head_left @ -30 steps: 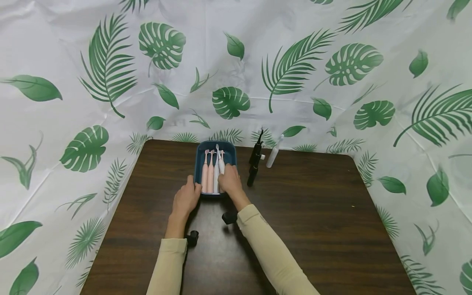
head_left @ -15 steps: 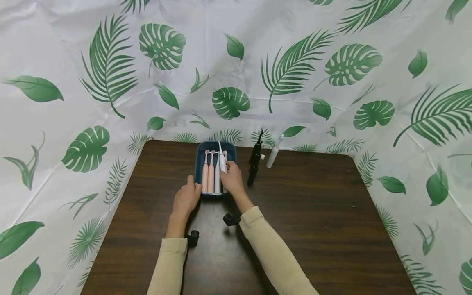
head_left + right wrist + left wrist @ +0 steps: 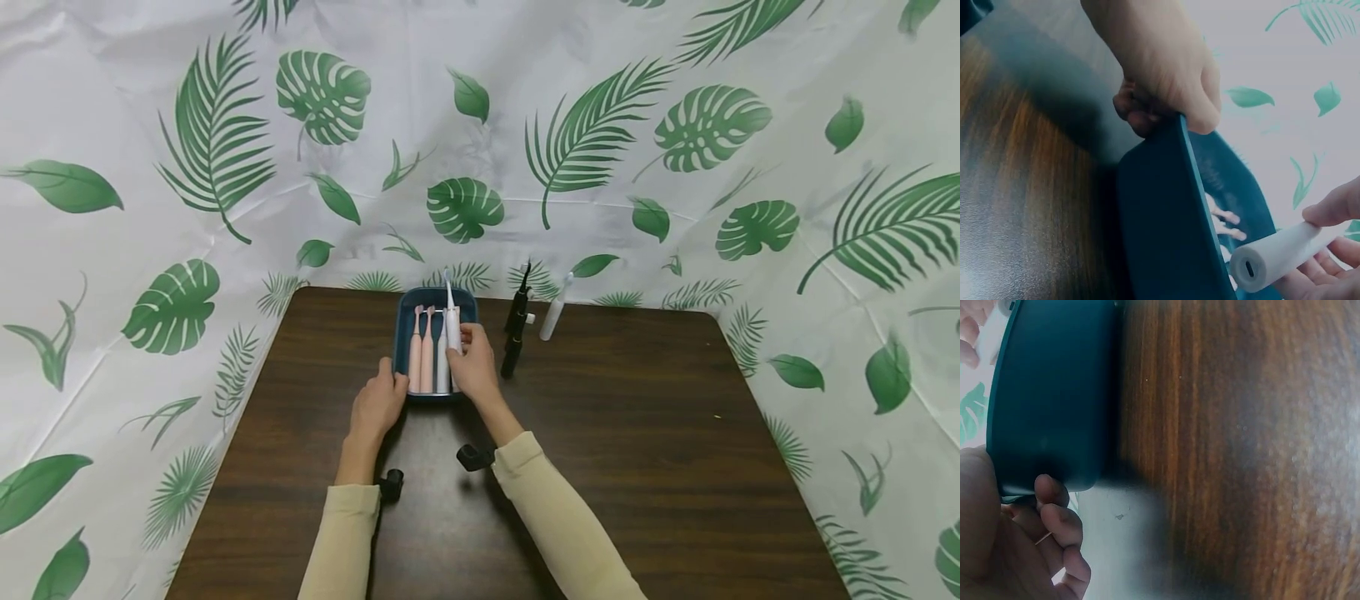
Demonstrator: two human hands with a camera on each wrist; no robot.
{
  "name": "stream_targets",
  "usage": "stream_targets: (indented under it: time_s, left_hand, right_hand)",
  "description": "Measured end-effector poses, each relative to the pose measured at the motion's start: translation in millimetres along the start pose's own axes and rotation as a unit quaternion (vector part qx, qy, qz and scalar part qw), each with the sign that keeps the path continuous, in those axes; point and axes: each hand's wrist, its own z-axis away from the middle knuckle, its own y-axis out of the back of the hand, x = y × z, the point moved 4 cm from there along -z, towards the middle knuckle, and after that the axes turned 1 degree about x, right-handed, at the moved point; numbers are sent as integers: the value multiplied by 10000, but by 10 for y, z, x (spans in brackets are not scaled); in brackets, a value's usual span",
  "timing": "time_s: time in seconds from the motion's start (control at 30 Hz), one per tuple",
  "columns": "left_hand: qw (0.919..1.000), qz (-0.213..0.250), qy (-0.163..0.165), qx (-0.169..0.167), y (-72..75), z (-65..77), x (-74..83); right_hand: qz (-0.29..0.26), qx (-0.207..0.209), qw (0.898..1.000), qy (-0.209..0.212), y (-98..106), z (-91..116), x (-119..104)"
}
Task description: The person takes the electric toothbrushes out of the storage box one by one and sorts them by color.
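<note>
One white electric toothbrush (image 3: 453, 329), held in the right hand (image 3: 474, 362) over the right part of the blue bin (image 3: 401, 333). Grip: thumb on one side of the handle, fingers on the other, a pinch well above the base; the right wrist view shows the flat base end left free. Whether that base touches the bin cannot be told. The left hand (image 3: 380, 402) pinches the bin's rim at its near left corner, thumb over the edge, fingers outside. Two pink toothbrushes (image 3: 422, 358) lie side by side in the bin, with a pale toothbrush (image 3: 442, 371) to their right. Handling estimate: light overall, probably weighted toward the thick handle; body stiff, smooth and likely slippery if wet. Neck and bristle head look the fragile part, so best hold is mid-handle, near the balance point, never the thin neck. Bin judged light and rigid, prone to sliding on the smooth table (image 3: 615, 467); the corner is a sound place to steady it.
</note>
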Motion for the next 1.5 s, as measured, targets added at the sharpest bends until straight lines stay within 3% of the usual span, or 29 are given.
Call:
stream_targets:
  time_s: [0.37,0.6,0.8,1.1,1.5]
  left_hand:
    - [10000,-12,-13,-4,6,-18,-65]
    - [10000,-3,19,-23,-11,-27,-78]
    - [10000,19,55,-62,-23,-20,-76]
    - [9999,76,77,-73,-21,-10,-61]
    - [9999,120,60,-47,-33,-7,-8]
  right_hand:
    - [-343,-70,9988,350,111,124,-79]
    - [-1221,-124,9897,732,213,236,-37]
    - [-1708,23,9819,815,349,352,55]
    - [-1687,117,9821,830,573,505,180]
    - [-1701,920,9786,698,983,617,499]
